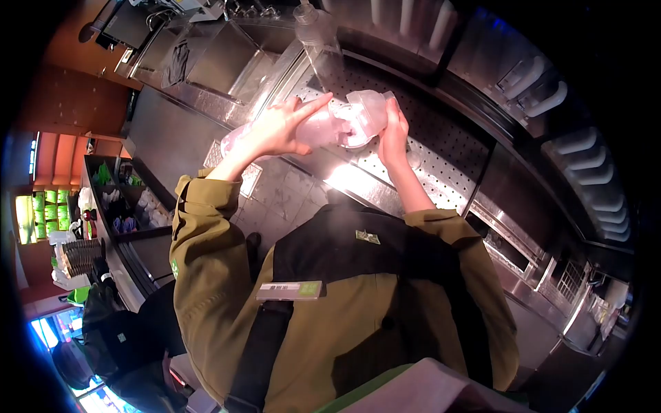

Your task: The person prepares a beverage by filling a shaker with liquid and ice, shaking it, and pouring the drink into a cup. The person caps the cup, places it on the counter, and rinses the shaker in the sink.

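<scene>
My left hand (281, 129) wraps round a translucent, pinkish cup-like container (320, 131) lying on its side, with thumb and forefinger spread along it. Its far end meets the mouth of a second translucent cup (368, 113), tilted. Glare washes out the contents of both, so I cannot tell what passes between them. My right hand (394, 134) grips the second cup from its right side. Both containers are held above the perforated metal counter (441, 155). A clear pump bottle (317, 31) stands just beyond my hands.
Steel sinks (206, 62) with a dark cloth (177, 63) lie at upper left. White curved handles (578, 158) line the right side. Shelves of supplies (131, 196) stand at left. Another person in dark clothing (124, 337) is at lower left.
</scene>
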Demonstrator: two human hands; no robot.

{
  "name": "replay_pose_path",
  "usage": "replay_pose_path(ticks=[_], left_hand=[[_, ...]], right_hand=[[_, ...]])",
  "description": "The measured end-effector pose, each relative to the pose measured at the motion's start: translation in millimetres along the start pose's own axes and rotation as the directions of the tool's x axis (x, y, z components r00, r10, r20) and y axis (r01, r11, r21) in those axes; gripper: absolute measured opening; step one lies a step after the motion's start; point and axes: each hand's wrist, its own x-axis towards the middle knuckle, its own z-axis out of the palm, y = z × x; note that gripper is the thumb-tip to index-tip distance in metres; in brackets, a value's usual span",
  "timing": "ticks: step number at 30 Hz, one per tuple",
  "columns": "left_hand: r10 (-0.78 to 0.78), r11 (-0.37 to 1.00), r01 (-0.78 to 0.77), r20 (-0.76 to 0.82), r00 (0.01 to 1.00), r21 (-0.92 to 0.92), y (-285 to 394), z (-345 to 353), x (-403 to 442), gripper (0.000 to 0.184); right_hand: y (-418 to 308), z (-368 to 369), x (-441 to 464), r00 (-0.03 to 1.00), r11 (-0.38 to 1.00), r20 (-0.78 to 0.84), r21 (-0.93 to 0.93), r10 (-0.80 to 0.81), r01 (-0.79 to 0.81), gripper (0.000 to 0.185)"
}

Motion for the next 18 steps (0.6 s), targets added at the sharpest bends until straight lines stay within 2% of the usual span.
replay_pose_path(ticks=[18], left_hand=[[0.016, 0.998, -0.016, 0.001, 1.000, 0.055, 5.0, -7.4, -0.2, 0.104]], right_hand=[[-5.6, 7.4, -6.0, 1.000, 0.998, -0.027, 0.060, 0.014, -0.012, 0.049]])
